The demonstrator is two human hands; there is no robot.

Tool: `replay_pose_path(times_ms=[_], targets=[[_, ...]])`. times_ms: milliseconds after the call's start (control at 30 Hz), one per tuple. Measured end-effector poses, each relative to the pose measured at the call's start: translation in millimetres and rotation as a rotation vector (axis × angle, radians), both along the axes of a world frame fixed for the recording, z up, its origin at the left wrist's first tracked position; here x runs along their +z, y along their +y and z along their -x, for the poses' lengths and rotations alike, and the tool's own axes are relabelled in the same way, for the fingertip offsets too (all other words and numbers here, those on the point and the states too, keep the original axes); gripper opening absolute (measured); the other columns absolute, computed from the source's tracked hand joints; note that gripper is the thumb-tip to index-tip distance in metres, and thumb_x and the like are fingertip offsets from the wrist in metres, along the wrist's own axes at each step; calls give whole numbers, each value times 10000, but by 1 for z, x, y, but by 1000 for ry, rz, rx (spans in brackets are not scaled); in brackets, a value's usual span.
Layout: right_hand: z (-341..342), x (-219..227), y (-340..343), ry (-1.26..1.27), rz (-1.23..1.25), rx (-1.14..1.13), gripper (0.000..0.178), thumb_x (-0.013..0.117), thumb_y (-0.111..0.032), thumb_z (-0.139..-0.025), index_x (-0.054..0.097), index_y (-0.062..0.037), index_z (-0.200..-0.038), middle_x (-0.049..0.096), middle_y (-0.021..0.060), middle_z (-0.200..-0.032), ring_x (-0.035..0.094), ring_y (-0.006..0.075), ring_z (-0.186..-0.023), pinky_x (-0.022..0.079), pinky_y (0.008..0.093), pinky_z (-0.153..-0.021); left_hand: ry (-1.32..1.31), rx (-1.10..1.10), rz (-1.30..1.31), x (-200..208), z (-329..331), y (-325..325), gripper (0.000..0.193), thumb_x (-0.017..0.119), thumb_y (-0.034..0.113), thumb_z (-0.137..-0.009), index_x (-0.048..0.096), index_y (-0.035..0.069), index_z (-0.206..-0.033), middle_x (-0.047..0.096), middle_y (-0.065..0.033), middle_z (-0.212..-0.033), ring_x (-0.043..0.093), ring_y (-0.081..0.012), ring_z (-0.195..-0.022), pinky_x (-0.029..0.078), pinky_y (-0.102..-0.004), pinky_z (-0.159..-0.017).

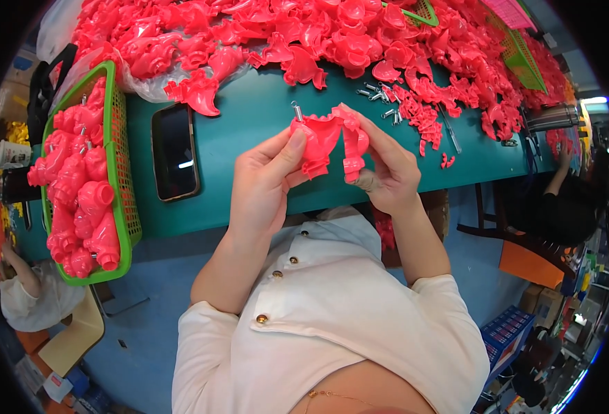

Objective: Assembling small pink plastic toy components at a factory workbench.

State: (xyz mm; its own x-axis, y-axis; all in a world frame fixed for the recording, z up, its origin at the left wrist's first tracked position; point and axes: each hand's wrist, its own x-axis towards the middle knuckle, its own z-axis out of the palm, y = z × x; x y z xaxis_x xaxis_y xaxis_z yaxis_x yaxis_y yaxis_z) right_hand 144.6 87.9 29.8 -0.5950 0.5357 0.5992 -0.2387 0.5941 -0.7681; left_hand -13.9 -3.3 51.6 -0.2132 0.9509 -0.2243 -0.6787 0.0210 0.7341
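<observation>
Head view: what's in the grip?
– Left hand (266, 176) pinches a curved red shell (320, 141), spring (297, 111) poking up top; right hand (393, 169) pinches a narrow red piece (355, 146) beside it. Joined? Can't tell.
– Where?
– Over green table (225, 155), between phone (175, 153) and loose springs (397, 118).

White short-sleeved top (346, 303), round gold-brown buttons (262, 319), thin gold necklace (313, 394).

Blue floor (160, 331), green tabletop (249, 103), pale chair (77, 338) left, dark-framed chair (504, 231) right, bright light (597, 101)
</observation>
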Motion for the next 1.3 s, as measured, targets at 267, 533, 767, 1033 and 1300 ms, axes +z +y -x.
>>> replay_pose_path(times_ms=[267, 533, 767, 1033, 1300], targets=[[-2, 1, 4, -51, -108, -47, 660, 703, -252, -735, 451, 43, -1270, 497, 222, -1269, 495, 340, -1177, 412, 383, -970, 3, 15, 0, 3, -4, 3, 340, 550, 171, -914, 548, -53, -1170, 633, -111, -1029, 628, -143, -883, 532, -283, -781], [-3, 9, 5, -191, -321, -73, 624, 690, -245, -747, 467, 65, -1241, 512, 243, -1236, 499, 380, -1161, 411, 416, -966, 79, 24, -47, 2, -12, 5, 352, 578, 142, -896, 538, -59, -1182, 632, -112, -1023, 622, -143, -895, 526, -278, -795], [-9, 14, 4, -240, -384, -92, 620, 700, -216, -730, 473, 60, -1237, 525, 236, -1222, 503, 389, -1151, 418, 427, -961, 188, 25, -77, 1, -19, 7, 357, 595, 114, -884, 535, -69, -1185, 636, -100, -997, 601, -112, -873, 503, -245, -795], [-17, 22, -3, -230, -227, -65, 574, 703, -189, -747, 495, 44, -1229, 534, 225, -1220, 495, 382, -1165, 381, 430, -994, 264, -16, -95, 2, -22, 7, 357, 600, 91, -878, 532, -81, -1183, 641, -92, -981, 586, -97, -864, 492, -236, -789], [-18, 8, -13, -29, -32, -223, 422, 701, -122, -767, 567, 42, -1132, 577, 212, -1159, 510, 368, -1148, 401, 439, -972, 387, -20, -154, 4, -34, 10, 391, 601, 74, -873, 496, -105, -1205, 629, -104, -994, 572, -99, -880, 490, -240, -792]])
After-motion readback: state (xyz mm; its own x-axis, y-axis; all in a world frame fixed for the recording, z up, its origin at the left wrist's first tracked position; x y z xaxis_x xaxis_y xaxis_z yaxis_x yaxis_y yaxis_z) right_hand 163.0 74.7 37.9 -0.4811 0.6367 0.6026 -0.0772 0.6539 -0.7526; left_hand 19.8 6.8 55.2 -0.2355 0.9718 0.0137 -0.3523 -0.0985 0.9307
